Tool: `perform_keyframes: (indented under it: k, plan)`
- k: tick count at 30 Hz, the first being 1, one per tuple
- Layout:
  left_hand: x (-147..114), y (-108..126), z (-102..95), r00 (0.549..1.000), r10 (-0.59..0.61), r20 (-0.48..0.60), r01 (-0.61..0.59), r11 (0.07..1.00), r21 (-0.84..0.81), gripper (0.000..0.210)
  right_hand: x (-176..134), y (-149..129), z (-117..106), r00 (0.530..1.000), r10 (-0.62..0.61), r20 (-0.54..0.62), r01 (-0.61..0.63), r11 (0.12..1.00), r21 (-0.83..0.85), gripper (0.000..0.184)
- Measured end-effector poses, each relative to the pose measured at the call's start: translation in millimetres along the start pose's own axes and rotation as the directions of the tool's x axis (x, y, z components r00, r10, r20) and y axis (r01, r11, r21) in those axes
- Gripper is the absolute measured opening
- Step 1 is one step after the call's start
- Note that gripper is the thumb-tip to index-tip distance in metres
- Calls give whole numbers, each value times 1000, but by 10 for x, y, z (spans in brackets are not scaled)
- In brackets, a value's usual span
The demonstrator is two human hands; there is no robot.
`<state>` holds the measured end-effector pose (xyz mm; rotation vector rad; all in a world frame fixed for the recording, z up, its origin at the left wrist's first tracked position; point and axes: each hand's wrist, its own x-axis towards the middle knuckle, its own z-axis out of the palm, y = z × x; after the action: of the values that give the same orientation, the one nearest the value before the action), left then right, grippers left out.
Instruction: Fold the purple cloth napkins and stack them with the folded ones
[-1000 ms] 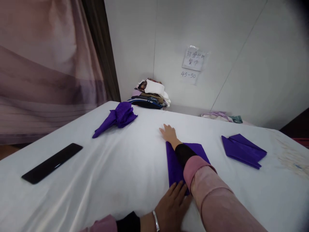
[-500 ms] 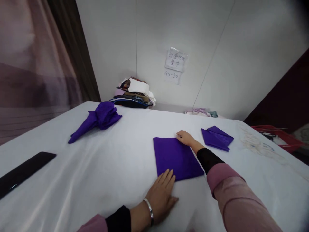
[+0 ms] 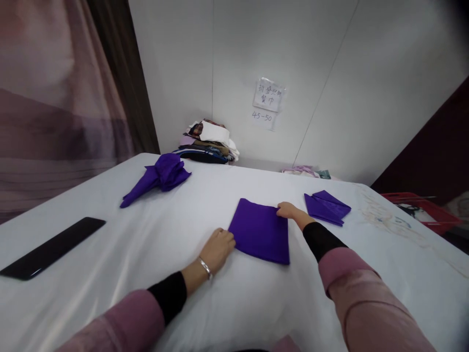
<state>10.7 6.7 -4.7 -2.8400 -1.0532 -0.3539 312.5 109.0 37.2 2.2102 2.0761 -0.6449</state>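
Observation:
A purple cloth napkin (image 3: 260,232), folded into a square, lies turned at an angle on the white-covered table. My left hand (image 3: 219,248), with a silver bracelet at the wrist, pinches its near left corner. At the far right corner, my right hand (image 3: 288,211) grips the edge between thumb and fingers. Just beyond that hand rests another purple napkin (image 3: 327,208), folded into a pointed shape. Further off to the left is a bunched, knotted purple napkin (image 3: 161,175) with a long tail.
A long black glossy object (image 3: 53,249) lies at the left. Folded clothes (image 3: 208,142) are stacked against the wall, with more cloth (image 3: 302,170) to their right. Paper signs (image 3: 268,95) hang above. A red basket (image 3: 432,215) stands beyond the right edge.
My left hand has gone from lying flat on the near edge to pinching the left corner. The napkin has turned clockwise, and my right hand has shifted slightly right with it.

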Motion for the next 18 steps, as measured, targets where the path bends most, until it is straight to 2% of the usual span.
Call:
perform_keyframes:
  k: [2,5,6,8,10,13,15,18]
  plan:
    - [-80,-351,-71,999,-47,-26,49,997,54,19,-234,-24,88,1000,-6,25,3,993,119,19]
    - [-221,-800,-121,984,-172,-37,174,984,41,22,-627,-85,337,995,-39,93,8,950,311,22]
    - [-268,-891,-113,973,-226,-49,227,974,16,23,-746,-107,429,992,-37,123,-17,913,408,21]
    - [-350,-957,-71,948,-306,-91,302,952,-56,27,-938,-141,591,986,-3,168,-106,761,640,16]
    - [-403,-875,-24,936,-320,-145,300,943,-144,27,-1055,-152,696,982,37,186,-174,568,805,10]
    - [-428,-588,-8,945,-258,-203,205,947,-247,26,-1128,-128,749,982,74,172,-188,413,891,7]
    - [-436,-381,-37,961,-198,-191,140,949,-282,25,-1170,-95,757,982,73,173,-188,386,903,8]
    - [-479,-152,-94,988,-113,-109,72,943,-325,28,-1306,-32,793,981,60,187,-195,409,892,10]
